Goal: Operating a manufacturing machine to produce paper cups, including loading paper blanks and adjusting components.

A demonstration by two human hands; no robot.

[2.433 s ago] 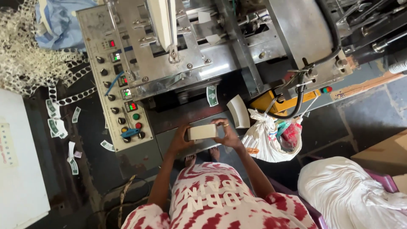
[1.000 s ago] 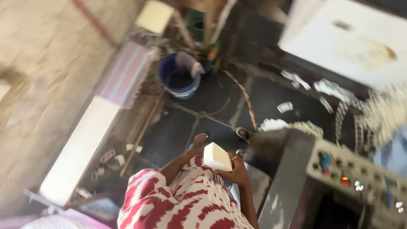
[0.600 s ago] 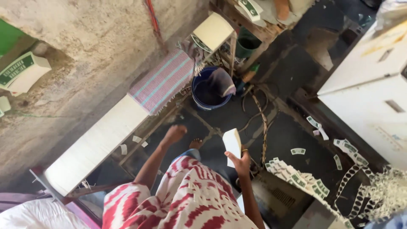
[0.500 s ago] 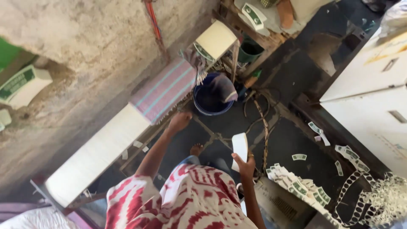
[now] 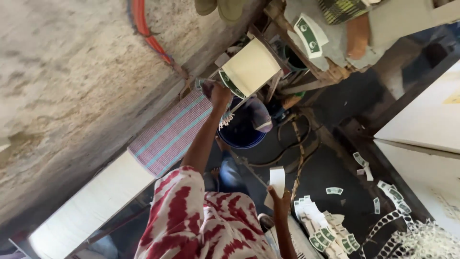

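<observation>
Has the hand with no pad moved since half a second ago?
Yes. The left hand has reached away from the body, past the blue bucket, to the stool's edge.

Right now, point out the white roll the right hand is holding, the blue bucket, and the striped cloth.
white roll [image 5: 277, 178], head view, on its flat white face above the fingers.
blue bucket [image 5: 242, 139], head view, on its near rim.
striped cloth [image 5: 170, 134], head view, on the middle of the fabric.

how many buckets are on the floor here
1: a blue bucket on the dark floor below the small stool, just past the left hand, a cloth draped over its rim. Others may be hidden.
</observation>
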